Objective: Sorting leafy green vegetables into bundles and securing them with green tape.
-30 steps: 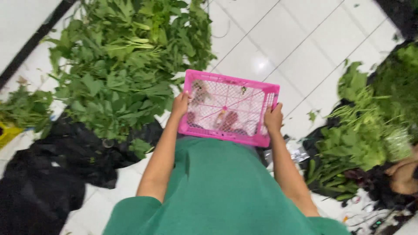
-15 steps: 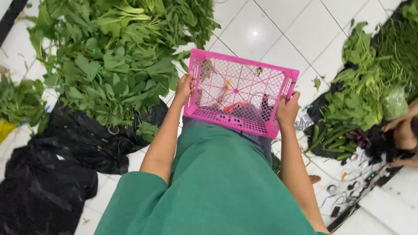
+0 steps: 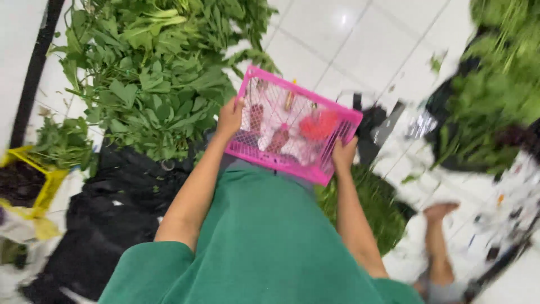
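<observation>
I hold a pink plastic mesh basket (image 3: 337, 115) in front of my green shirt, tilted down to the right. My left hand (image 3: 229, 117) grips its left side and my right hand (image 3: 343, 155) grips its near right corner. Through the mesh I see small reddish and pale things, blurred, that I cannot identify. A big pile of green leafy vegetables (image 3: 152, 73) lies on the floor just left of the basket.
Black plastic sheeting (image 3: 112, 208) lies under the pile at the left. A yellow container (image 3: 46, 191) sits at the far left. More greens (image 3: 500, 79) lie at the right on black plastic. Another person's bare foot (image 3: 439, 214) rests on the white tiled floor (image 3: 360, 50) at lower right.
The view has swung right and blurred. The basket has tilted and shifted right with both hands on it. A foot and scattered litter have come into view at lower right.
</observation>
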